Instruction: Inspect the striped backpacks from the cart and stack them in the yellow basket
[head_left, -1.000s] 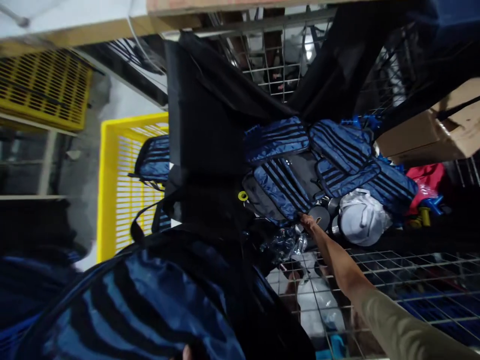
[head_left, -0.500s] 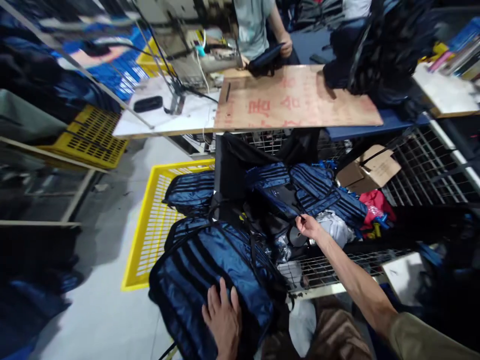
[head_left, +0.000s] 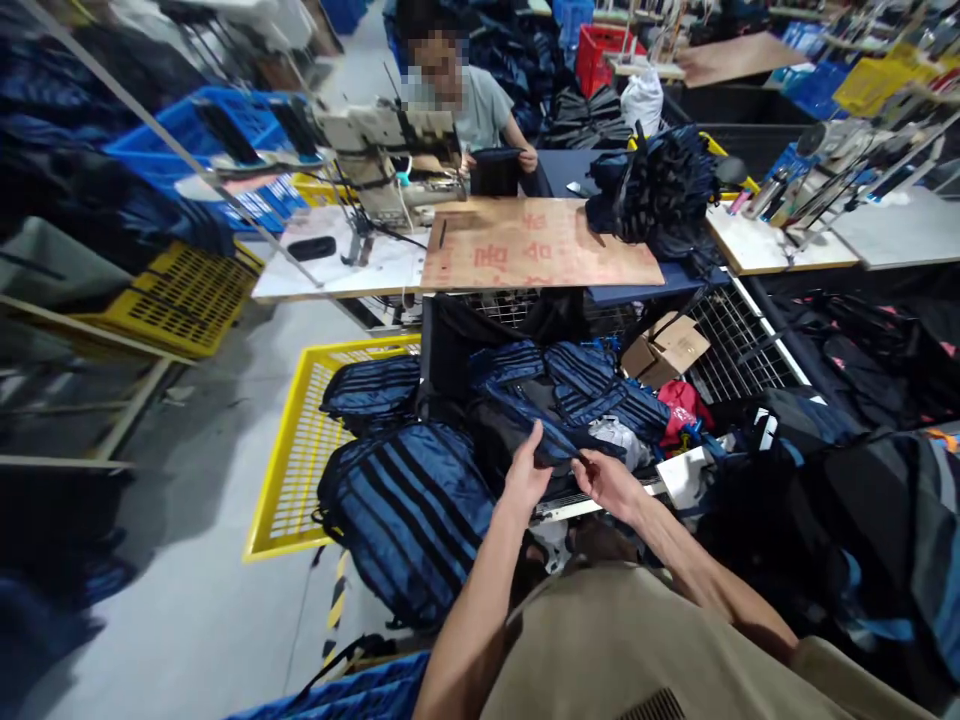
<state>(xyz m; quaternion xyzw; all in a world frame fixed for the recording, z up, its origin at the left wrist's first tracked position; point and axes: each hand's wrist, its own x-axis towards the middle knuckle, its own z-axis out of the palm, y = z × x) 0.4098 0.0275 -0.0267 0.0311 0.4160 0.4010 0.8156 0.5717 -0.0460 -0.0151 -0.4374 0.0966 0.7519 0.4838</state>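
Note:
My left hand and my right hand meet over a pile of blue striped backpack pieces in a wire bin. Both pinch a dark strip of blue striped fabric stretched between them. A finished blue striped backpack leans just left of my left arm. Another blue backpack lies in the yellow crate.
Beyond the bin stands a table with a brown board and a sewing machine, where another person holds dark fabric. A heap of dark bags rests on the table. A cardboard box sits in the bin. Black bags fill the right.
The view rose and pulled back. My left hand left the backpack beside me and came up to join my right hand on the fabric strip.

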